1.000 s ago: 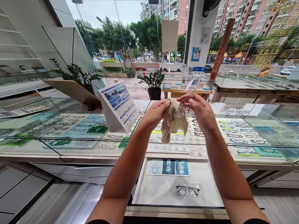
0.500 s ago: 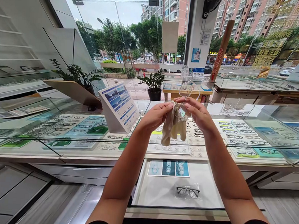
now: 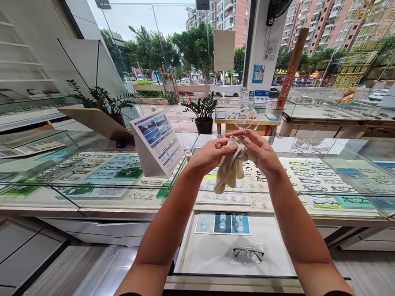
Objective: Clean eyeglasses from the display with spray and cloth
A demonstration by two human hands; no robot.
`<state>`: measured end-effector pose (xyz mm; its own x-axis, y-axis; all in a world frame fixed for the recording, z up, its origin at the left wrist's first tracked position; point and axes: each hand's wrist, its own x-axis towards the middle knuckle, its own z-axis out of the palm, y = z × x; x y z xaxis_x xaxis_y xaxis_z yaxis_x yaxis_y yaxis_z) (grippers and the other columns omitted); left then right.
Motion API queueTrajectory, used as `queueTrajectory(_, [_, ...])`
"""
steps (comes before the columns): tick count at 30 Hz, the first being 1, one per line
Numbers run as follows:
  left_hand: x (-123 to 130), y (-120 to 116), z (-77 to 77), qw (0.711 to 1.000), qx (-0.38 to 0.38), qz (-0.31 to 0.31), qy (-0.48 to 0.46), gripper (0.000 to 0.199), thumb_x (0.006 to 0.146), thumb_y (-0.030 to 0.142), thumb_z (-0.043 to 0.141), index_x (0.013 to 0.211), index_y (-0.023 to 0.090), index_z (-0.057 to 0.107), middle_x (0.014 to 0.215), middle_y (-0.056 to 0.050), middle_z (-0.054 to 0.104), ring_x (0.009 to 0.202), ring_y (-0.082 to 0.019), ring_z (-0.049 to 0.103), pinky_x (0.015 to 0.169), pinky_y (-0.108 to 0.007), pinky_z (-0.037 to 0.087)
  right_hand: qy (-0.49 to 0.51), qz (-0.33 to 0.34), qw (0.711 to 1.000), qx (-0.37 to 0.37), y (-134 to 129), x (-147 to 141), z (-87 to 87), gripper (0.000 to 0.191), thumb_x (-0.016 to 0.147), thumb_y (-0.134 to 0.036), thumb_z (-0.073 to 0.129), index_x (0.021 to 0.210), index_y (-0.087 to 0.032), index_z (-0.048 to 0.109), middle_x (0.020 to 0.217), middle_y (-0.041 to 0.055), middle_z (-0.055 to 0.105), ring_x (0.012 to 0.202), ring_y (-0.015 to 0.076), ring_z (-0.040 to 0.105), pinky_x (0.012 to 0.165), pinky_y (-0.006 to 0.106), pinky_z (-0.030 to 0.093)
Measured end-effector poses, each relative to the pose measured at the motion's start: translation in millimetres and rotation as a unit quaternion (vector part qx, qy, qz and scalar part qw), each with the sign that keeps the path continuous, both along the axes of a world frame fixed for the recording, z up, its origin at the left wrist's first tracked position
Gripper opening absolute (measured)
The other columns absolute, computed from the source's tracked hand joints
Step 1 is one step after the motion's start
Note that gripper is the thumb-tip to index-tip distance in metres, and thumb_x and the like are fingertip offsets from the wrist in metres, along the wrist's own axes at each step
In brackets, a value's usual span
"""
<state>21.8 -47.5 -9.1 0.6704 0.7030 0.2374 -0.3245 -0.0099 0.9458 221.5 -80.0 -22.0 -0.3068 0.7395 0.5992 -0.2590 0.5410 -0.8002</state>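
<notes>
In the white rectangular drawer, holding black-rimmed glasses near the front, right of centre, and a blue-and-white rectangular card behind, further left. Beyond, on the long glass-topped table, supporting a white folded calendar-like stand at left, before and left of a green leafy plant.

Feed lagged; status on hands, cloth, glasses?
Left hand: pinching cloth. Right hand: gripping clear-rimmed glasses. Nothing visibly blocking either.

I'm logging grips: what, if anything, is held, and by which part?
The left hand pinches the soft beige cloth by its bunched top. The right hand holds the clear, thin-rimmed glasses just below the upper lens; fingers hide the exact spot.
</notes>
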Motion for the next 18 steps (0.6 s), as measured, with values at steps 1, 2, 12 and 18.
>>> queueTrajectory(1, [0.3,0.9,-1.4,1.0,-0.005,-0.005,0.005,0.05,0.07,0.046,0.106,0.097,0.01,0.082,0.087,-0.005,0.077,0.077,-0.014,0.068,0.075,-0.025,0.05,0.0,-0.003,1.0,0.0,-0.1,-0.3,0.0,0.036,0.102,-0.057,0.075,0.128,-0.032,0.077,0.145,0.0047,0.078,0.127,0.0254,0.075,0.113,0.042,0.06])
queueTrajectory(2, [0.6,1.7,-3.0,1.0,-0.008,-0.012,0.009,0.051,0.071,0.046,0.106,0.097,0.01,0.082,0.089,-0.006,0.077,0.078,-0.014,0.069,0.075,-0.026,0.05,0.0,-0.008,1.0,-0.002,-0.2,-0.5,0.1,0.036,0.102,-0.058,0.075,0.128,-0.033,0.078,0.145,0.0045,0.078,0.124,0.0248,0.076,0.11,0.041,0.061])
queueTrajectory(12, [5.7,-5.4,-3.0,0.999,-0.02,-0.007,-0.027,0.054,0.067,0.033,0.108,0.109,0.014,0.082,0.095,-0.006,0.08,0.082,-0.016,0.072,0.081,-0.028,0.053,0.02,-0.015,0.999,-0.023,2.8,-5.1,-2.7,0.043,0.096,-0.064,0.079,0.126,-0.033,0.075,0.146,0.0053,0.078,0.127,0.0266,0.075,0.111,0.045,0.061])
queueTrajectory(18, [10.3,-8.2,-2.6,1.0,-0.013,-0.002,-0.028,0.047,0.068,0.033,0.107,0.101,0.014,0.081,0.092,-0.005,0.078,0.082,-0.015,0.07,0.082,-0.028,0.052,0.033,-0.013,0.999,-0.035,-0.7,-6.2,-0.3,0.042,0.094,-0.064,0.08,0.123,-0.033,0.076,0.147,0.0049,0.077,0.128,0.0275,0.075,0.107,0.044,0.063])
